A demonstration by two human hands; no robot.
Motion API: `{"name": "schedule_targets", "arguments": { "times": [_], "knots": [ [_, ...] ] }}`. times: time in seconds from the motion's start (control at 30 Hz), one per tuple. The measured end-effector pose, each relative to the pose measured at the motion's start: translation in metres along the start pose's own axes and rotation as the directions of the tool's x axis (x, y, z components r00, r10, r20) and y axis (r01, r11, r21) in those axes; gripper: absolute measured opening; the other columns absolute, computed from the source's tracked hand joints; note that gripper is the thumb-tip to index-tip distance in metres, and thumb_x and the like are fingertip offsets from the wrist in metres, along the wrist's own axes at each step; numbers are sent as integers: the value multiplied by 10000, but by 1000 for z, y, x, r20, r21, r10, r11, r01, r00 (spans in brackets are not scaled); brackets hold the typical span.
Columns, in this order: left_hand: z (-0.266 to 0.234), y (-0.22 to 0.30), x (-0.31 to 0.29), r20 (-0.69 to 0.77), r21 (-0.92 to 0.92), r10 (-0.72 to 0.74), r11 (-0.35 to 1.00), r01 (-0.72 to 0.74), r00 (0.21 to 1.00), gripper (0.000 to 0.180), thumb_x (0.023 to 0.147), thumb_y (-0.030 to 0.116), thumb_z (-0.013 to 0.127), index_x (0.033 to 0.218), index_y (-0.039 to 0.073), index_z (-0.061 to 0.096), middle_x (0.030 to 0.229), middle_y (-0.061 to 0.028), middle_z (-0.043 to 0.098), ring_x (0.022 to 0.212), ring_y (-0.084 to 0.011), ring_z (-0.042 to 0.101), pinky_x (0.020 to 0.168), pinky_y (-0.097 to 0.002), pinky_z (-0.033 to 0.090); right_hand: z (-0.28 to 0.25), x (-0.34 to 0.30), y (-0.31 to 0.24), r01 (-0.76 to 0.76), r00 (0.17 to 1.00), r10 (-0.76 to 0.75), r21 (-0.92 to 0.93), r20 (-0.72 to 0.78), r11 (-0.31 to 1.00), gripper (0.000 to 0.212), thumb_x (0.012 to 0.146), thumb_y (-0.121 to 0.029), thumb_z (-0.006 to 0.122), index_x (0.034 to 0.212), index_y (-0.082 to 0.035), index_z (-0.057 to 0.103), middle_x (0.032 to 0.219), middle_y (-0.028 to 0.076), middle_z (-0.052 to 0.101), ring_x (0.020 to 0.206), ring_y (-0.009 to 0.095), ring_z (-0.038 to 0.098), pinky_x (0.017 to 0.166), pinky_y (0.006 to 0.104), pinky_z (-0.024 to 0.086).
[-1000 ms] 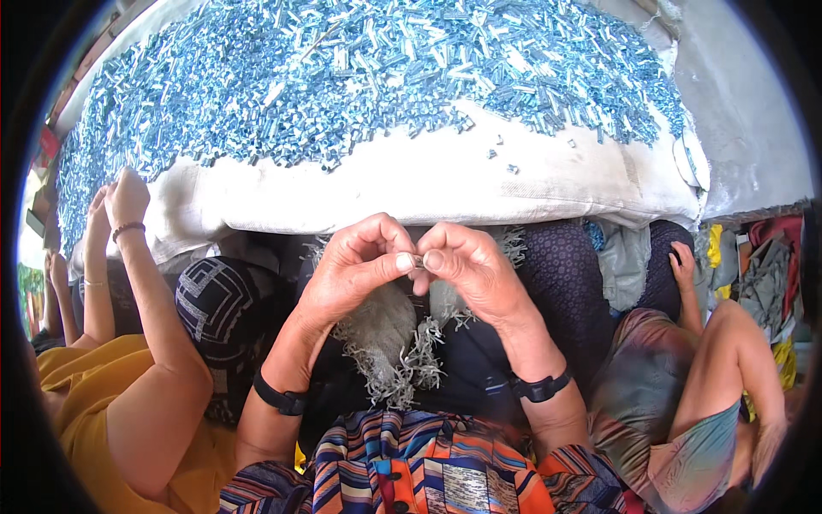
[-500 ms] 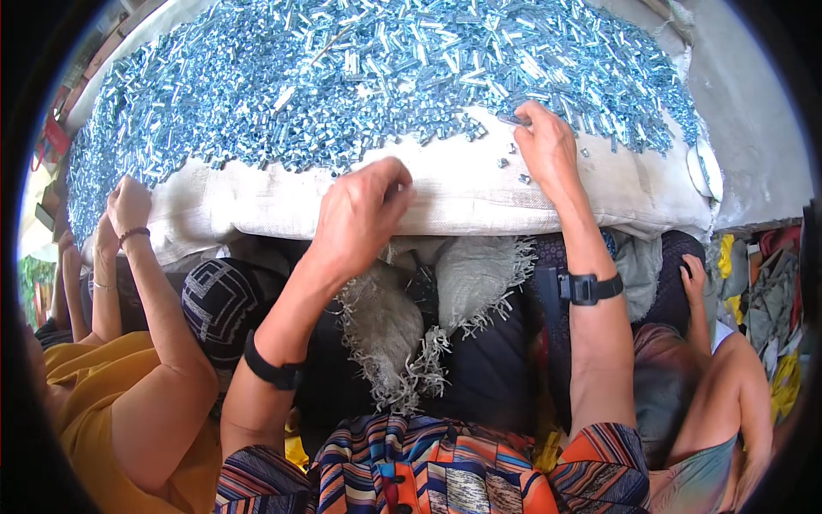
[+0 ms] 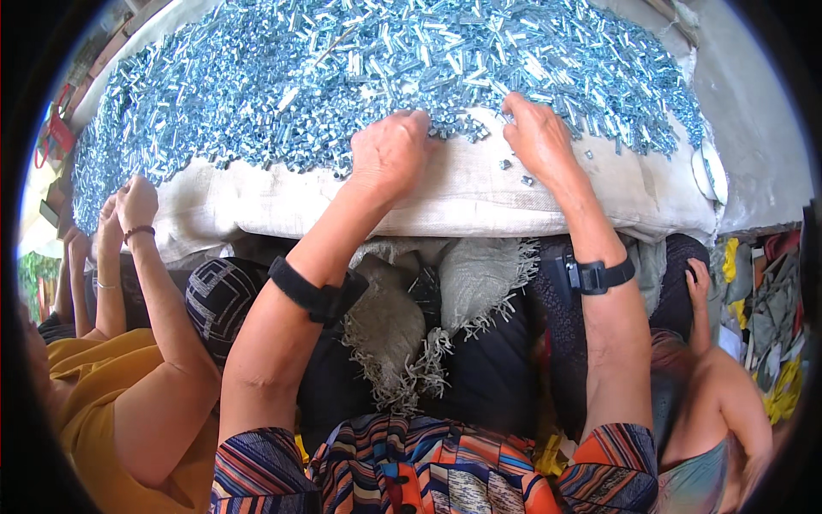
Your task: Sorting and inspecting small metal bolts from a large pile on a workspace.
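My left hand (image 3: 390, 154) lies knuckles-up at the edge of the heap of small blue-silver metal pieces (image 3: 342, 60), its fingers curled out of sight, so whether they pinch anything cannot be told. On my right hand (image 3: 535, 133), the fingertips are buried in the heap. The single pieces are too small to make out. The heap and the sack-covered counter (image 3: 462, 193) run off the top rim. A neighbour in yellow (image 3: 103, 403) is cut by the left edge; another person's arm (image 3: 728, 385), lower right, is blurred.
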State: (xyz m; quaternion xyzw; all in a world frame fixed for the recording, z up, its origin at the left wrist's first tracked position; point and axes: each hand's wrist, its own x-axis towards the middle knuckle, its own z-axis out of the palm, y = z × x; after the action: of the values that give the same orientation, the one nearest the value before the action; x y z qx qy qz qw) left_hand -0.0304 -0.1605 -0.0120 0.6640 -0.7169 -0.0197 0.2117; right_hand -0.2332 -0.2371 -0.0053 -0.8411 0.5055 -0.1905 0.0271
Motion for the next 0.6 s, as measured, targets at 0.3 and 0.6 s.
{"name": "schedule_targets", "arguments": {
  "times": [0.3,0.6],
  "knots": [
    [-29,-8,-33,-10,-396,1,918,-4,1000,135,865,123,563,907,-2,591,684,-109,627,618,-181,624,590,-305,487,-31,-52,-38,-308,941,209,930,266,200,171,874,-42,499,1024,6,566,779,68,608,672,140,627,609,258,513],
    [-51,7,-89,388,-921,-70,-12,388,919,120,905,151,578,954,44,601,778,-25,619,627,-79,560,605,-207,464,-28,-109,-84,-290,927,188,939,324,-185,81,906,-116,569,922,-36,566,767,33,599,648,101,591,619,241,508]
  ]
}}
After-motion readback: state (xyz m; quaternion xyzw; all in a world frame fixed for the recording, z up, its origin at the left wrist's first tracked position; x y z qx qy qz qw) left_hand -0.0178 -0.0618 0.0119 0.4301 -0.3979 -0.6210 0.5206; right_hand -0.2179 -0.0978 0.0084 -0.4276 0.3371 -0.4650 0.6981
